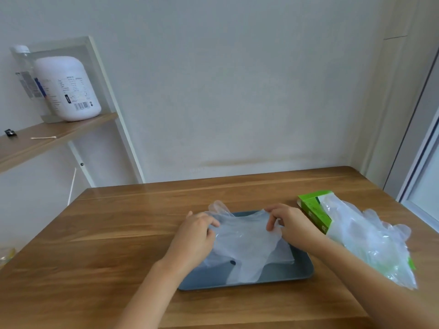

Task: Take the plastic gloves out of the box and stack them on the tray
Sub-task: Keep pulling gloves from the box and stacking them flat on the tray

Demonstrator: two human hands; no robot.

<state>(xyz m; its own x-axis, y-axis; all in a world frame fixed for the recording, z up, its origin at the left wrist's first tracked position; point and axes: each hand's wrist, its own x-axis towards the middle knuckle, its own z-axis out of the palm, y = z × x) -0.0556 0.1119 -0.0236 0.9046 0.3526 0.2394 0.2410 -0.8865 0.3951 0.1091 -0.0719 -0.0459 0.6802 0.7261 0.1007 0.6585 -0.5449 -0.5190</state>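
- Head view: a grey tray (307,273) sits at the middle of the wooden table (95,245), close to its near edge.
- Both hands are over the tray's far edge. The left hand (198,236) pinches the left side of a clear plastic glove (247,241), and the right hand (293,223) pinches its right side with curled fingers.
- The glove is stretched between them and drapes down onto the tray, overlying other clear plastic there. How many gloves lie there I cannot tell.
- The green box (313,212) lies just beside the tray's far right corner, with a loose bunch of gloves (373,241) spilling from it toward the table's right edge.
- Step in hand, as I judge it: spreading and laying this glove on the stack.
- The next move calls for lowering it flat, letting go, then drawing one glove from the bunch without dragging the others.
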